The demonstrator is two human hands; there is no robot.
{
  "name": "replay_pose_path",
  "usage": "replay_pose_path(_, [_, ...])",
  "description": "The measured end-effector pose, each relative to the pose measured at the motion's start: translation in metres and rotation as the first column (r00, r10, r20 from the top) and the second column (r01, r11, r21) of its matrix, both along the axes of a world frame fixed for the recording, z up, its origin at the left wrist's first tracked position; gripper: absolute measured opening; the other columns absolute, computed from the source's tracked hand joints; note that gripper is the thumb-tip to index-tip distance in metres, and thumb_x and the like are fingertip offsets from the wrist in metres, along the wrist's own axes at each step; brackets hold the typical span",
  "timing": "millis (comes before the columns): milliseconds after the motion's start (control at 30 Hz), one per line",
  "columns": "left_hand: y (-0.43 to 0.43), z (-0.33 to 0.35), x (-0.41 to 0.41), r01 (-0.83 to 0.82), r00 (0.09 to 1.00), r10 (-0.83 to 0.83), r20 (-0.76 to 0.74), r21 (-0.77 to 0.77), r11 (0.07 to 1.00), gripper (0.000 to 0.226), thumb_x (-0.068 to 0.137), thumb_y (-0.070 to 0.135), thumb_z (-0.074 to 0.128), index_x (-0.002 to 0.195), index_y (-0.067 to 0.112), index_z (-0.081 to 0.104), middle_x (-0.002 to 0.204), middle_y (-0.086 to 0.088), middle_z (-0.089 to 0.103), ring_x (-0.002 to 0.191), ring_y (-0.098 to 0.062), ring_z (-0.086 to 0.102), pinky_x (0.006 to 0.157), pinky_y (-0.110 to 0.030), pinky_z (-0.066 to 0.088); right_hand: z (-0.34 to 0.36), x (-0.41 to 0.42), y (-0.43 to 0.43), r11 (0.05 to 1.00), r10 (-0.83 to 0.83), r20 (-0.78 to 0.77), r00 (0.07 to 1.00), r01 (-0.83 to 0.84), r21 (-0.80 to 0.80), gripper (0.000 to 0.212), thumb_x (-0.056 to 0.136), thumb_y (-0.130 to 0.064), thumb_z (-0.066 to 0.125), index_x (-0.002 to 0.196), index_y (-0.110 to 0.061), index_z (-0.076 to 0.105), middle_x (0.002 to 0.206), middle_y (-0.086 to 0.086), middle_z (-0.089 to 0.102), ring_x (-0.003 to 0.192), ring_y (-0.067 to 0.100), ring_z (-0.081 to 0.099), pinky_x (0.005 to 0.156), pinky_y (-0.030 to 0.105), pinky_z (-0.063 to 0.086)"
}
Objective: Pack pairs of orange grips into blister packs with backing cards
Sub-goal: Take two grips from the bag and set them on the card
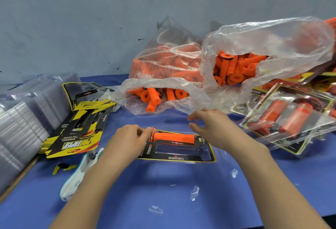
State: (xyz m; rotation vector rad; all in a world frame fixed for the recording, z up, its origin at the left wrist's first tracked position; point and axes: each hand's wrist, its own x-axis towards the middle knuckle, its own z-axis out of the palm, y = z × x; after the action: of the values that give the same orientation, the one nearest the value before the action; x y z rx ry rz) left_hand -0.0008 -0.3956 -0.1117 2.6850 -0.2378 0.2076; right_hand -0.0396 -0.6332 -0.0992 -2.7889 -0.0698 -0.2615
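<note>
Head view, pack in work: one blister pack [203, 153] with its backing card [151, 153] lies flat on the blue table cover [163, 201], just in front of both hands.
Orange grip: one orange grip [172, 137] lies in the far cavity of this pack; the near cavity [176, 149] is empty.
Left hand: the left hand [131, 138] pinches the flanged end of the grip, with curled fingers.
Right hand: the right hand [209, 125] hovers over the other end, fingers loosely spread, holding nothing.
Done: finished packs [291, 116] are piled at the right; the top one shows two grips inside.
Left to do: I judge this pack is half filled; it needs a second grip and then closing.
Supply: two plastic bags [254, 43] behind the pack hold many loose grips; spare cards [78, 130] and empty blisters [23, 119] are stacked at the left, so there is much work to do.
</note>
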Motion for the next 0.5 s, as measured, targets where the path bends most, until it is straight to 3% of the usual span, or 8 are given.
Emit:
replay_pose_path(100, [-0.010, -0.005, 0.003, 0.021, 1.000, -0.021, -0.013, 0.002, 1.000, 0.045, 0.095, 0.056, 0.049, 0.079, 0.020, 0.072, 0.076, 0.000, 0.067, 0.083, -0.024, 0.061, 0.071, -0.036, 0.047, -0.004, -0.002, 0.001, 1.000, 0.013, -0.022, 1.000, -0.013, 0.010, 0.033, 0.097, -0.040, 0.051, 0.129, -0.033, 0.058, 0.130, -0.002, 0.056, 0.122, 0.025, 0.046, 0.105, 0.037, 0.035])
replay_pose_path(267, [-0.017, -0.009, 0.008, 0.026, 0.999, -0.028, 0.029, 0.068, 0.997, 0.050, 0.098, 0.049, 0.048, 0.074, 0.011, 0.069, 0.063, -0.004, 0.059, 0.079, -0.028, 0.059, 0.060, -0.035, 0.029, -0.006, -0.002, -0.001, 1.000, 0.016, -0.070, 0.997, -0.017, -0.010, 0.036, 0.096, -0.046, 0.054, 0.130, -0.034, 0.058, 0.132, -0.002, 0.054, 0.124, 0.024, 0.043, 0.106, 0.036, 0.033])
replay_pose_path(500, [-0.020, -0.010, 0.012, -0.014, 1.000, 0.016, -0.016, 0.096, 0.995, 0.055, 0.098, 0.046, 0.050, 0.059, 0.008, 0.062, 0.050, -0.002, 0.043, 0.062, -0.028, 0.045, 0.055, -0.035, 0.027, -0.011, -0.002, -0.001, 0.999, 0.011, -0.172, 0.985, -0.020, -0.049, 0.031, 0.094, -0.047, 0.056, 0.123, -0.035, 0.063, 0.132, -0.001, 0.053, 0.125, 0.025, 0.040, 0.109, 0.038, 0.030])
